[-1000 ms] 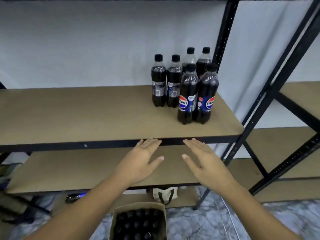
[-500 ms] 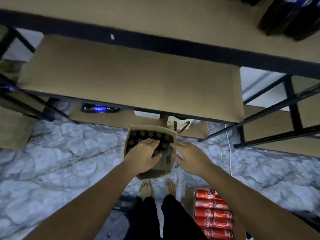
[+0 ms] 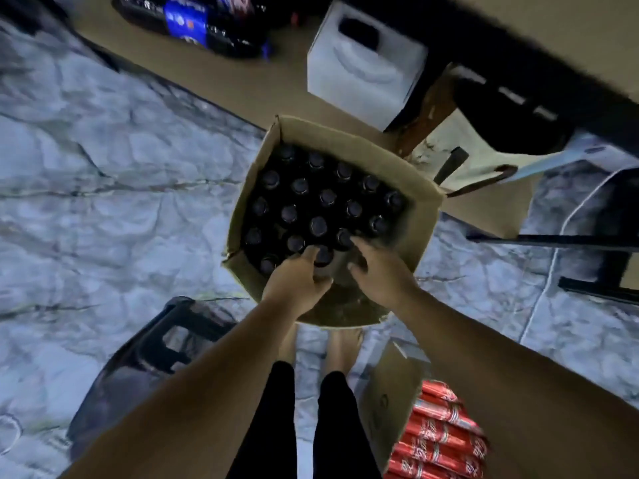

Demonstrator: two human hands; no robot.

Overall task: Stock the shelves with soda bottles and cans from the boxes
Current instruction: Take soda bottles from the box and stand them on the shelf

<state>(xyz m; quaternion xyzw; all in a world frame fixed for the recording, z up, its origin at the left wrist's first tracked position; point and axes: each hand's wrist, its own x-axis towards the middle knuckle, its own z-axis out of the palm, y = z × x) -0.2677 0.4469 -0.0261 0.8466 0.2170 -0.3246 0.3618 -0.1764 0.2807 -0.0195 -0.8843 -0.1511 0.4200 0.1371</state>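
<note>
An open cardboard box (image 3: pixel 420 216) stands on the marble floor, packed with several dark soda bottles (image 3: pixel 299 185) seen from above by their black caps. My left hand (image 3: pixel 294 281) reaches into the near side of the box, its fingers and thumb curled round the neck of one soda bottle (image 3: pixel 323 256). Beside it, my right hand (image 3: pixel 378 271) dips into the box with bent fingers; its fingertips touch another cap (image 3: pixel 343 236), and whether it grips anything is hidden. A second box holds red soda cans (image 3: pixel 442 433) at the lower right.
The bottom shelf board (image 3: pixel 242 95) carries a large Pepsi bottle (image 3: pixel 193 19) lying down and a white carton (image 3: pixel 366 70). A cloth bag (image 3: pixel 484 167) sits by the rusty shelf leg. A dark plastic stool (image 3: pixel 155 354) stands left of my bare feet (image 3: pixel 340 347).
My view dropped from the upper shelf to the floor box. Both hands went down from the shelf edge into the box, and my left hand closed round a bottle neck.
</note>
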